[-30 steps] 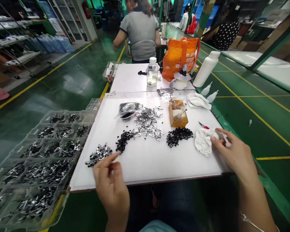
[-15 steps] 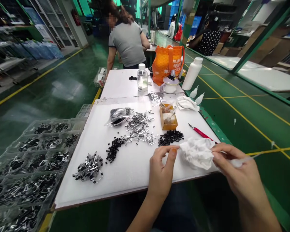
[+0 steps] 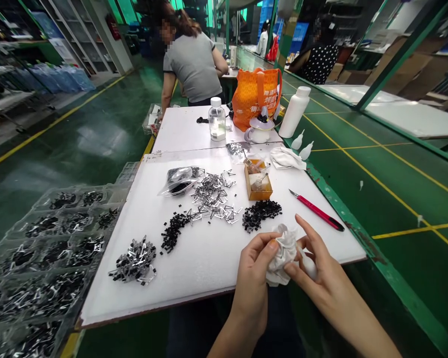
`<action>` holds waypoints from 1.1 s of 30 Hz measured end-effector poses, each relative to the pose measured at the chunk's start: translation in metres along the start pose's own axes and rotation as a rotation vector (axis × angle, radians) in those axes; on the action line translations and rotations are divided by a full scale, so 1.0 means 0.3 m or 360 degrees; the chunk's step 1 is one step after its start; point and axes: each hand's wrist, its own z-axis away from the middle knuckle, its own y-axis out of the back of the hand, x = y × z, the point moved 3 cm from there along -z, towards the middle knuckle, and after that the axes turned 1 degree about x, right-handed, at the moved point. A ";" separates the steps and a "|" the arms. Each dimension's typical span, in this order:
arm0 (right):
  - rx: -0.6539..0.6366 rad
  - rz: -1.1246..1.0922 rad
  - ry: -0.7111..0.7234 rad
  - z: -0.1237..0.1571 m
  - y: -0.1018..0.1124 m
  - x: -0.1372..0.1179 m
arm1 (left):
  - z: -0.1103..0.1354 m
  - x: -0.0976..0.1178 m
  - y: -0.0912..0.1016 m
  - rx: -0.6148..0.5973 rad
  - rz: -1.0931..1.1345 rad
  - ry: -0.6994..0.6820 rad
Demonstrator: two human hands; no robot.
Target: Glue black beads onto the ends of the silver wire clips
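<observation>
Fingers [image 3: 262, 251] pinching crumpled white cloth [image 3: 282, 256], right hand [image 3: 321, 281] perhaps on plastic bulb [image 3: 309, 264]

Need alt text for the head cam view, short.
The left hand and right hand grip a crumpled white cloth over a white foam board, the right also holding a small white squeeze bottle. Black pieces and metal clips lie in piles nearby.
</observation>
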 end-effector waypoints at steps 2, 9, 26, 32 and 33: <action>-0.0027 0.0026 0.0000 0.006 -0.005 -0.003 | 0.009 0.004 -0.002 0.0013 0.0053 0.0007; -0.0216 -0.0033 -0.0022 0.034 -0.027 -0.060 | 0.037 0.011 0.003 -0.0082 0.0058 0.0079; -0.0153 -0.0244 -0.0157 0.097 -0.061 -0.026 | 0.052 0.040 0.017 0.0144 0.0359 0.0054; -0.0321 -0.0392 -0.0202 0.118 -0.015 -0.049 | 0.050 0.086 0.066 0.0414 0.0388 -0.0074; -0.0395 -0.0525 -0.0262 0.128 -0.012 -0.059 | 0.052 0.095 0.072 0.0441 0.0377 -0.0119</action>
